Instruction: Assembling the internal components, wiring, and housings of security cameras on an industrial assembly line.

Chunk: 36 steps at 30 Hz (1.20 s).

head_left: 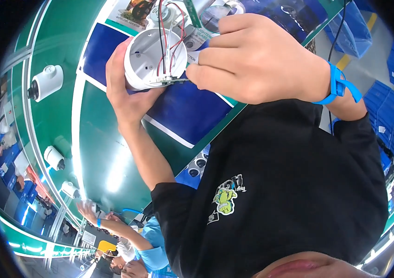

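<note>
My left hand (125, 88) is wrapped round a white cylindrical camera housing (134, 60), its open end facing up. Red and black wires (163, 39) rise from inside the housing past its rim. At the near edge of the rim lies a small circuit board (171, 80) with white connectors. My right hand (257, 60), with a blue wrist strap (338, 85), has its fingers curled and pinches the end of that board; the fingertips are partly hidden. Beyond the housing, a white round part (160, 15) and a narrow green board (191, 14) sit near the wires.
Blue and white printed sheets (187, 113) lie on the green worktable (109, 171). White dome-ended cameras (48, 82) stand along the left side, with another white camera (54, 157) farther down. A co-worker's arm (123, 231) reaches over the bench. Blue crates (387, 111) are at right.
</note>
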### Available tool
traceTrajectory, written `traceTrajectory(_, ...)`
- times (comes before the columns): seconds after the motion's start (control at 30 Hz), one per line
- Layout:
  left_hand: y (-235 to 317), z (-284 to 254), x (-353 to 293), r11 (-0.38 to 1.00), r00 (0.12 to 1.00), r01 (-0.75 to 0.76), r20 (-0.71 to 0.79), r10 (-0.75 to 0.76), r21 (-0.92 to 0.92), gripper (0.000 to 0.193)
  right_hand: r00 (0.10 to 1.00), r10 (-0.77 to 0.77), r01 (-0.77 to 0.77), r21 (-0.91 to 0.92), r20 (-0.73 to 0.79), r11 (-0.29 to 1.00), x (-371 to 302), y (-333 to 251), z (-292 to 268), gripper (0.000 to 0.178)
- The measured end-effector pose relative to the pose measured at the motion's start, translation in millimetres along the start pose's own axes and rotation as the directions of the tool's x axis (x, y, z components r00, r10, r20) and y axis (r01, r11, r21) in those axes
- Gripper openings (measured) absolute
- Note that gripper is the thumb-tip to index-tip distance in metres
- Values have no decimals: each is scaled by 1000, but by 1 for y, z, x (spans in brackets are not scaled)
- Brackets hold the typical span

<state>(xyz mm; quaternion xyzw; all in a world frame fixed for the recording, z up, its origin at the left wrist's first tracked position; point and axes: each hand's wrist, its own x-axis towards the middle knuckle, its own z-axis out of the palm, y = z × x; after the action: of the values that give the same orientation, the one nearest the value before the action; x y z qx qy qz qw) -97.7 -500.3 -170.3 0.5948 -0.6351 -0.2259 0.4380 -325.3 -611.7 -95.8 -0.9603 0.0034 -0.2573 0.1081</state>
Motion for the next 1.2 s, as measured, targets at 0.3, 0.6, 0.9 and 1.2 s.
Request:
traceTrajectory(0.3,0,11,13,979,982,-186,-25,188,82,91,960,59,-54,-25,275,998,1,-3,-19,16)
traceTrajectory(0.6,6,17,21,921,946,-307,-26,323,241,89,965,69,-54,-64,254,996,-1,2,-19,14)
traceTrajectory(0.9,14,27,30,891,941,-306,-37,337,336,85,961,181,-187,9,207,982,-4,9,-18,10)
traceTrajectory(1.2,10,35,38,893,937,-322,-31,349,313,89,893,347,-407,187,285,894,-11,22,-27,26)
